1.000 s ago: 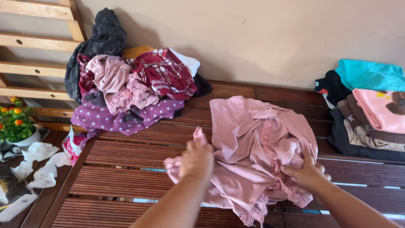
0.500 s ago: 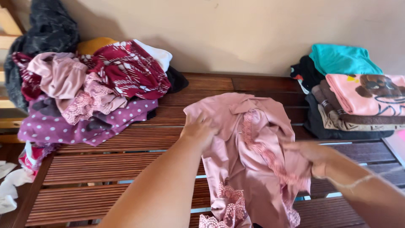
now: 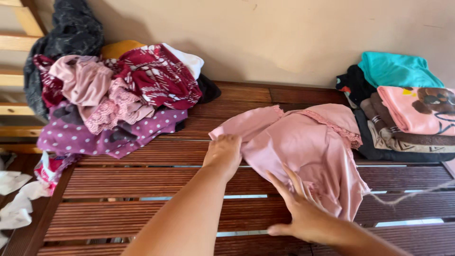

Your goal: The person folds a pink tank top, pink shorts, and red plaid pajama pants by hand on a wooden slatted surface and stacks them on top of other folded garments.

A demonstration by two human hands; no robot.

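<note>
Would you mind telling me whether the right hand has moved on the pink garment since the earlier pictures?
Yes. The right hand has shifted from the pink garment's lace edge toward the near side of the slatted wooden table, and now lies open, flat.

wall: you face a plain beige wall | tabletop: dark reddish slatted wood tabletop set against it, gaps between slats | left: you see pale wooden rungs behind the heap | light: soft daylight, mild shadows on the wall
</note>
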